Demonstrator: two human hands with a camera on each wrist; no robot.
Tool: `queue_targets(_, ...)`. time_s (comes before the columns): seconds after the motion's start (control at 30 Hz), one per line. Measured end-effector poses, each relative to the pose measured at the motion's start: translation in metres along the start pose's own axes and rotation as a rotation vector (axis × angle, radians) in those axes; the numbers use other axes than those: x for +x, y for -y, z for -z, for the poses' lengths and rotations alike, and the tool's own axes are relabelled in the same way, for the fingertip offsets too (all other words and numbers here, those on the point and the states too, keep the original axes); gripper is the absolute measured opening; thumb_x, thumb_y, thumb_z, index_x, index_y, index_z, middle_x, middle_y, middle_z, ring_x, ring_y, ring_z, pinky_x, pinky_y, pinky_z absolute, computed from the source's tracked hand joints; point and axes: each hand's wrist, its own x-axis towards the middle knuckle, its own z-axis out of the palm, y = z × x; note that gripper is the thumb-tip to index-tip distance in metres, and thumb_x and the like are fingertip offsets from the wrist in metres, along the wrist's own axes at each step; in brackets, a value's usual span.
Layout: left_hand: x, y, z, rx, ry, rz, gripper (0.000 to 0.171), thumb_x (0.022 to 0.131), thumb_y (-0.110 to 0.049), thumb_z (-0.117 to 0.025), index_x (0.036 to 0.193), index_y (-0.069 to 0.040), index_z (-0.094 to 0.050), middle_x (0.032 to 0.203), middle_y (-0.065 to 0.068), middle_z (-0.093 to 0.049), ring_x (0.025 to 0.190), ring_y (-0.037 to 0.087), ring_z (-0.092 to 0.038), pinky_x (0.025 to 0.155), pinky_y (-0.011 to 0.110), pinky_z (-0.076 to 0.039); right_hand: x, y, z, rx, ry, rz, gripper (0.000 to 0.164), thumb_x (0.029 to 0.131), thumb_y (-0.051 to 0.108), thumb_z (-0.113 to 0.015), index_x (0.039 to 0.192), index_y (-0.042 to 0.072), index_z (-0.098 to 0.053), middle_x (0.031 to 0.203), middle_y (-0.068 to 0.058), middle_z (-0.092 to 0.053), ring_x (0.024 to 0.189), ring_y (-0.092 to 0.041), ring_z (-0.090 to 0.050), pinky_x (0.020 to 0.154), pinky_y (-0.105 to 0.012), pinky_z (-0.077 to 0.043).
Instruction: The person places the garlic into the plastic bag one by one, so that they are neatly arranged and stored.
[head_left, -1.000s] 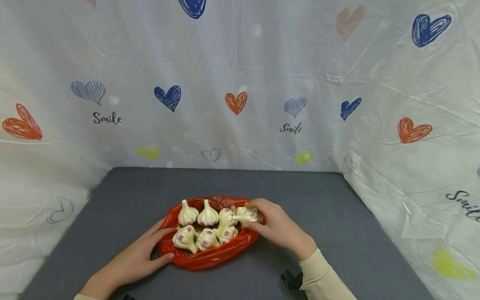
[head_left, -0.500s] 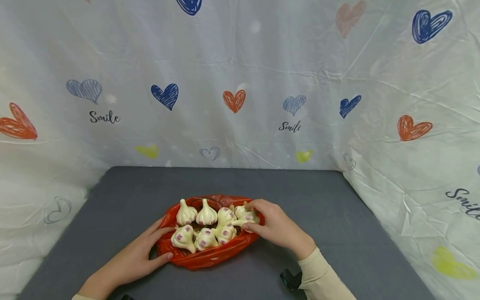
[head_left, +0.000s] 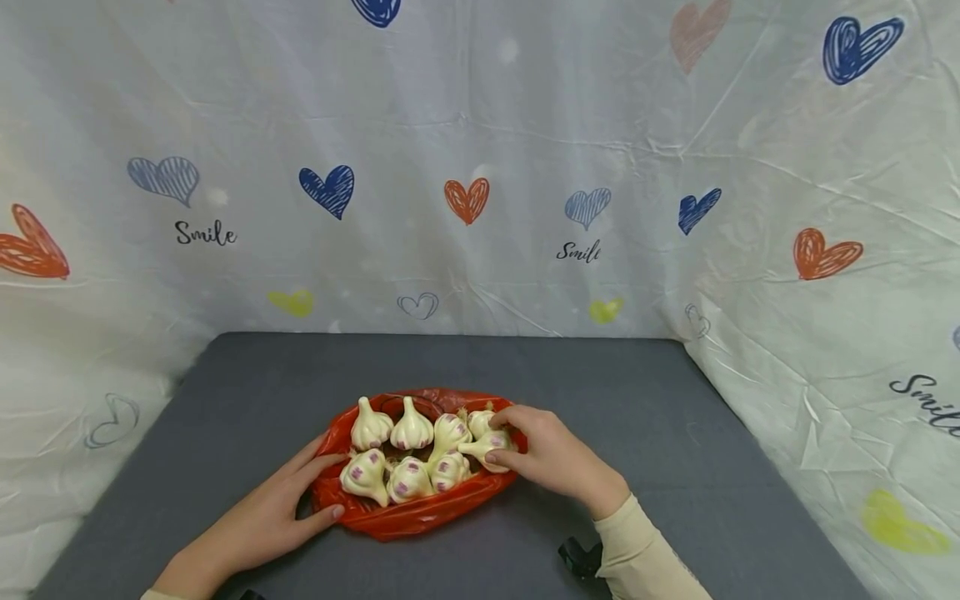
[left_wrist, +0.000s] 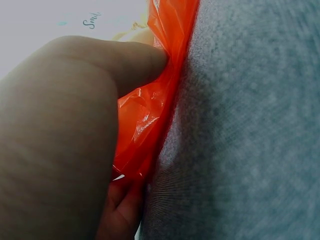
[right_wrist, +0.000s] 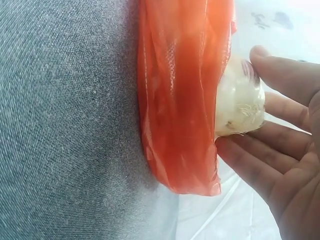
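Observation:
A red plastic bag point(head_left: 408, 522), its mouth spread wide, lies on the dark cloth with several garlic bulbs point(head_left: 371, 428) arranged in two rows inside. At its left end, my left hand point(head_left: 266, 508) holds the bag, thumb on the front side and fingers over the rim. The left wrist view shows that thumb pressing the bag's red film point(left_wrist: 142, 112). My right hand point(head_left: 562, 458) pinches a garlic bulb point(head_left: 478, 449) between thumb and fingers at the bag's right end. Up close, this bulb point(right_wrist: 240, 102) stands out above the bag's edge, roots toward the fingers.
Dark grey cloth point(head_left: 450, 362) covers the table. A white curtain point(head_left: 510, 125) printed with hearts and "Smile" hangs behind and along both sides. A small black device point(head_left: 579, 557) sits by the right wrist.
The pinched garlic bulb has turned and shifted slightly toward the front, baring more of the bulb behind it. The left hand keeps its place on the bag. The head view has shifted slightly.

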Motion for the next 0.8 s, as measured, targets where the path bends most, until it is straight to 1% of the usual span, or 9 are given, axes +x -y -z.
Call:
queue_targets(0.17, 0.0005, -0.0007, -0.0001, 0.004, 0.012, 0.012, 0.077, 0.100, -0.069, -0.068, 0.160, -0.022, -0.055, 0.178, 0.021, -0.024, 0.154, 0.054, -0.037, 0.107, 0.071, -0.048, -0.0009, -0.0012, -0.0017, -0.007, 0.048, -0.043, 0.041, 0.098, 0.029, -0.086, 0.132, 0.011, -0.074, 0.126, 0.002, -0.075, 0.114, -0.014, -0.069, 0.101, -0.046, -0.059)
queue_targets(0.33, 0.0004, -0.0031, -0.0008, 0.012, 0.005, 0.014, 0.078, 0.100, -0.071, -0.067, 0.159, -0.022, -0.056, 0.177, 0.020, -0.025, 0.154, 0.053, -0.038, 0.107, 0.070, -0.048, -0.0016, -0.0021, -0.0028, -0.017, 0.078, -0.051, 0.042, 0.100, 0.031, -0.085, 0.134, 0.009, -0.073, 0.128, 0.000, -0.075, 0.117, -0.015, -0.070, 0.101, -0.045, -0.058)
queue_targets(0.43, 0.0007, -0.0029, -0.0011, 0.012, 0.004, 0.015, 0.078, 0.100, -0.071, -0.067, 0.160, -0.023, -0.055, 0.177, 0.021, -0.026, 0.154, 0.053, -0.039, 0.106, 0.070, -0.048, -0.0019, -0.0015, -0.0025, -0.009, 0.078, -0.054, 0.042, 0.100, 0.033, -0.084, 0.134, 0.009, -0.073, 0.127, 0.000, -0.075, 0.116, -0.015, -0.070, 0.101, -0.046, -0.058)
queue_targets(0.63, 0.0004, 0.0003, -0.0017, -0.008, -0.006, 0.016, 0.080, 0.101, -0.066, -0.069, 0.166, -0.026, -0.046, 0.179, 0.021, -0.021, 0.154, 0.055, -0.038, 0.103, 0.072, -0.049, -0.0022, 0.0001, 0.0000, 0.005, 0.057, -0.048, 0.042, 0.101, 0.034, -0.083, 0.134, 0.010, -0.074, 0.128, 0.001, -0.075, 0.116, -0.015, -0.070, 0.101, -0.048, -0.058)
queue_targets(0.8, 0.0003, 0.0002, -0.0004, -0.022, -0.021, 0.006, 0.078, 0.102, -0.065, -0.070, 0.166, -0.028, -0.046, 0.179, 0.020, -0.021, 0.155, 0.053, -0.037, 0.103, 0.071, -0.050, -0.0017, 0.0024, 0.0039, 0.018, 0.040, -0.046, 0.040, 0.103, 0.034, -0.081, 0.134, 0.010, -0.073, 0.128, -0.002, -0.075, 0.116, -0.017, -0.070, 0.102, -0.052, -0.058)
